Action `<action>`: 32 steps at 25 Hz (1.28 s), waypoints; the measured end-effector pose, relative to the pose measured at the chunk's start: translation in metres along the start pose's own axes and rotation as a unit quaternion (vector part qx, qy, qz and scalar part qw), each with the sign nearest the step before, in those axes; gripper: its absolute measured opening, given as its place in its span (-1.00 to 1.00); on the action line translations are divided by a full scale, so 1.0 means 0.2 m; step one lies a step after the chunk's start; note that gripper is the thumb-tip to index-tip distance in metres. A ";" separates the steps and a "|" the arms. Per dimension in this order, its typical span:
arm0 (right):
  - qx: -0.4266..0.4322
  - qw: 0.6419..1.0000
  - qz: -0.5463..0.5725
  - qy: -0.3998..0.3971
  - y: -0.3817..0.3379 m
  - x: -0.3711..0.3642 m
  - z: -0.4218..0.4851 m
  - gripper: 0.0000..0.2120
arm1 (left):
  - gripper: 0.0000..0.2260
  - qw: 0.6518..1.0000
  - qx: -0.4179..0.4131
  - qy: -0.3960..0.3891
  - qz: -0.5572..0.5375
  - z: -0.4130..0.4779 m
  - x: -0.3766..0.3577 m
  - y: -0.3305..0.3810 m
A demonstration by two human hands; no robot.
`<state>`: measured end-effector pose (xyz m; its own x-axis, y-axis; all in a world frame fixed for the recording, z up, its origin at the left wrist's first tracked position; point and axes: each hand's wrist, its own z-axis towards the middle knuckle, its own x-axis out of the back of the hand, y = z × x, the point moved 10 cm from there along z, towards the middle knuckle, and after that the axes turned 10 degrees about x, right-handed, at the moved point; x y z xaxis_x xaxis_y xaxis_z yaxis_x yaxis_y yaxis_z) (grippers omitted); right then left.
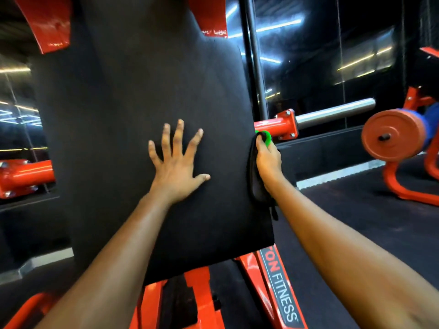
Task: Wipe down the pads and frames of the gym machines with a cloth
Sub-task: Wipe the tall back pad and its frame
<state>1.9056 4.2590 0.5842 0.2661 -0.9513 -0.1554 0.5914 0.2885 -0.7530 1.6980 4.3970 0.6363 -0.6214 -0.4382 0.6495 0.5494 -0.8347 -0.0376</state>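
Note:
A large black back pad (pixel 133 119) fills the middle of the view, tilted on an orange machine frame (pixel 268 269). My left hand (pixel 178 162) lies flat on the pad's lower middle, fingers spread, holding nothing. My right hand (pixel 267 157) is at the pad's right edge, closed around a dark cloth (pixel 257 186) that hangs down along the edge. A green patch (pixel 268 136) shows at my right fingertips, by the hand's top; I cannot tell what it belongs to.
An orange arm with a chrome sleeve (pixel 332 112) sticks out right behind the pad. A barbell with an orange weight plate (pixel 392 135) rests on an orange stand (pixel 408 186) at right. Mirrors line the back wall. Another orange arm (pixel 26 176) is at left. Black floor (pixel 356 222) lies to the right.

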 end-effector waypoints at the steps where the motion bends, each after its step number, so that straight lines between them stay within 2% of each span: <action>1: 0.030 0.999 0.024 -0.009 -0.02 -0.02 0.04 -0.67 | 0.04 1.000 0.006 -0.006 0.006 0.05 0.00 -0.02; 4: 0.073 0.993 0.067 -0.063 0.09 -0.03 -0.06 -0.54 | 0.08 1.000 0.000 -0.003 0.021 0.07 -0.04 -0.01; 6: 0.050 0.993 0.066 -0.082 0.25 0.01 -0.19 -0.47 | 0.08 1.000 0.004 0.000 0.018 0.07 -0.05 -0.02; 8: 0.031 0.993 0.056 -0.096 0.36 0.03 -0.29 -0.48 | 0.08 1.000 0.008 -0.007 0.020 0.08 -0.05 -0.02; 11: 0.003 0.999 0.012 -0.033 0.40 0.08 -0.30 -0.55 | 0.08 1.000 0.009 -0.014 0.018 0.08 -0.05 -0.02; 13: 0.010 0.999 -0.037 0.004 0.26 0.07 -0.20 -0.64 | 0.08 1.000 0.007 -0.019 0.014 0.07 -0.05 -0.01; 15: 0.025 0.996 -0.083 0.024 0.02 0.02 0.01 -0.65 | 0.06 1.000 0.004 -0.021 0.010 0.07 -0.05 -0.01; 19: 0.091 0.989 -0.119 0.008 -0.49 -0.12 0.44 -0.57 | 0.03 1.000 -0.012 -0.018 0.014 0.06 -0.04 -0.01; 22: 0.164 0.981 -0.107 0.007 -0.56 -0.15 0.42 -0.57 | -0.07 1.000 -0.017 -0.021 -0.012 0.05 -0.02 -0.01; 24: 0.218 0.975 -0.042 -0.001 -0.49 -0.12 0.22 -0.48 | -0.22 0.999 -0.014 0.020 -0.031 0.03 0.01 -0.02; 27: 0.165 0.986 -0.031 -0.011 -0.18 -0.02 -0.06 -0.46 | -0.46 0.990 -0.017 0.128 -0.048 0.06 0.15 -0.04; 29: 0.149 0.987 -0.060 -0.011 -0.06 0.02 -0.15 -0.58 | -0.48 0.983 -0.036 0.171 -0.052 0.16 0.27 -0.05; 32: 0.147 0.985 -0.094 0.011 -0.10 0.01 -0.01 -0.68 | -0.39 0.991 -0.027 0.132 -0.017 0.39 0.33 -0.06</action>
<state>1.8933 4.2507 0.5969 0.1167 -0.9921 -0.0466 0.8243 0.1229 -0.5527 1.6943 4.4046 0.7385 -0.7672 -0.4752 0.4308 0.4992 -0.8641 -0.0642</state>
